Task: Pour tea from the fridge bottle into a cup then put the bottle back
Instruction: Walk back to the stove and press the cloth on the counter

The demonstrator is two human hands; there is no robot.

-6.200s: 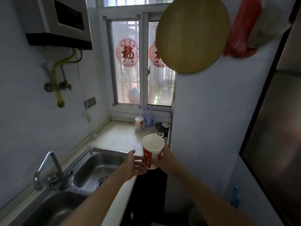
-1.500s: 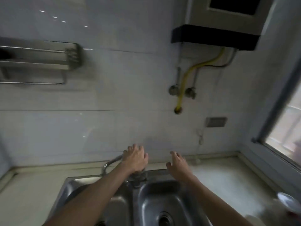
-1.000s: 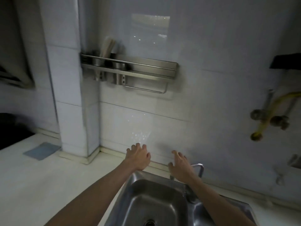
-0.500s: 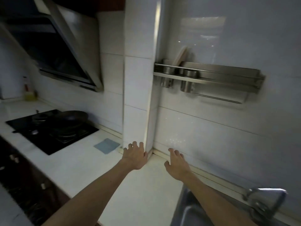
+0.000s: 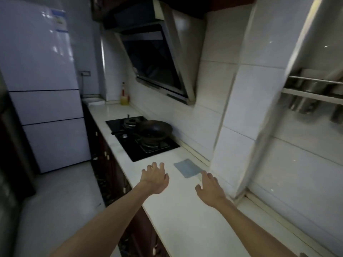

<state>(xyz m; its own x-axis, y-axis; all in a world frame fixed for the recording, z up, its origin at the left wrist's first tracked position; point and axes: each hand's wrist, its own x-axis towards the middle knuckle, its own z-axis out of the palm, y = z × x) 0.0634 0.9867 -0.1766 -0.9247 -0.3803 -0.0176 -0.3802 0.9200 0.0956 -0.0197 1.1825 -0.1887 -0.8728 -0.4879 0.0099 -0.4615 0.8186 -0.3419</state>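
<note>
A tall pale fridge (image 5: 42,86) with three closed doors stands at the far left end of the kitchen. Neither the tea bottle nor the cup is in view. My left hand (image 5: 155,178) hovers over the white counter (image 5: 185,210) with its fingers spread and nothing in it. My right hand (image 5: 209,189) is held out beside it, also empty with fingers apart, close to a small blue cloth (image 5: 187,167).
A black hob (image 5: 141,138) with a dark wok (image 5: 155,129) sits farther along the counter under a slanted range hood (image 5: 154,60). A yellow bottle (image 5: 124,98) stands at the counter's far end. A tiled pillar (image 5: 241,117) and a steel rack (image 5: 313,93) are on the right. Open floor (image 5: 55,201) leads to the fridge.
My view has swung left from the window and sink past the wall rack to the hob and fridge. The cup I held earlier is out of my hands; both hands stay raised and empty.
</note>
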